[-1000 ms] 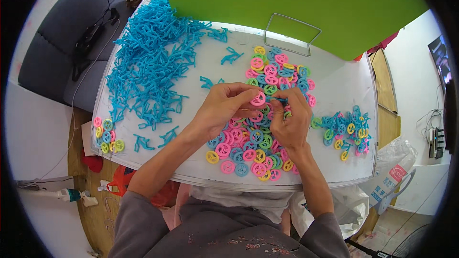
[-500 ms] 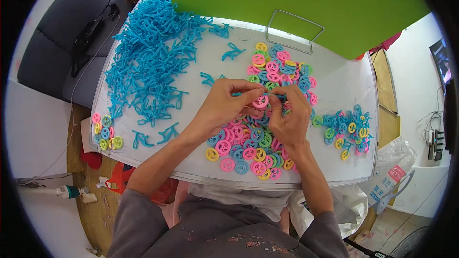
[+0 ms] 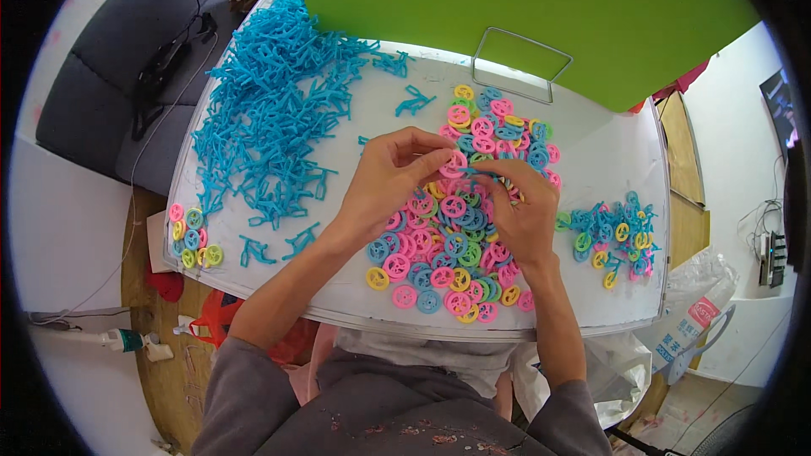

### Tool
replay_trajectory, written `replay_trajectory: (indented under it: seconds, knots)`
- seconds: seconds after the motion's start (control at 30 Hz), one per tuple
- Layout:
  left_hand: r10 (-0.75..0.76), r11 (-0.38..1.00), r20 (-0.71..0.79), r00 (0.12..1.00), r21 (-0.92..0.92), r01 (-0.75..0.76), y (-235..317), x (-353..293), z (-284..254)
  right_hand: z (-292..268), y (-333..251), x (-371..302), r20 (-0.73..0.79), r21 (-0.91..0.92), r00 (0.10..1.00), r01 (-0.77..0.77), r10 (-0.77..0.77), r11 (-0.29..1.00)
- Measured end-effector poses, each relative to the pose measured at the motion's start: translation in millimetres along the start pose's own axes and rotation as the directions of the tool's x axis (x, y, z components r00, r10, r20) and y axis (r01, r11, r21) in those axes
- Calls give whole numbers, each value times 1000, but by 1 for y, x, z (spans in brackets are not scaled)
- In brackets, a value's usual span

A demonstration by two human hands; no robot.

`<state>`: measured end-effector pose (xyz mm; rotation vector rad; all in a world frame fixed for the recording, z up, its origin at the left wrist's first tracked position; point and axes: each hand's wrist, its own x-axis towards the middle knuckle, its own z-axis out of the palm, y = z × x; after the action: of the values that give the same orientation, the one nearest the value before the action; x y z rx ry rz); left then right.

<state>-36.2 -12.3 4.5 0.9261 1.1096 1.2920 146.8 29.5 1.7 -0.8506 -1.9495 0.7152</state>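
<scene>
Above the middle of the white table (image 3: 601, 152), my left hand (image 3: 390, 176) pinches a pink spoked toy wheel (image 3: 454, 164) between thumb and fingers. My right hand (image 3: 522, 207) is closed on a blue plastic toy frame (image 3: 481, 173), whose end meets the wheel; whether they are joined is hard to see. Beneath both hands spreads a heap of small wheels (image 3: 441, 255) in pink, blue, yellow and green. A large pile of blue frames (image 3: 274, 93) covers the table's left side. At the right lies a cluster of frames fitted with wheels (image 3: 610, 236).
A tall green panel (image 3: 524, 8) rises along the far edge, with a bent wire stand (image 3: 524, 32) before it. Several wheels (image 3: 193, 236) sit at the left corner. A grey sofa (image 3: 101, 76) stands left of the table; plastic bags (image 3: 621, 371) hang near the front right.
The pink wheel has moved slightly left and up in my left hand. My right hand has shifted a little right, and its fingers have opened out somewhat around the blue frame.
</scene>
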Motion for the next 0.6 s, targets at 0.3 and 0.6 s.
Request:
replay_trajectory:
  seconds: [0.3, 0.6]
  knots:
    - [54, 999, -24, 998, 3, -54, -5, -1, 8, 6, -5, -1, -75, -11, 997, -6, 5, 1000]
    - [-37, 995, 9, 999, -91, 38, -1, -6, 10, 8, -1, -5, -100, 116, 985, -131, 143, 985]
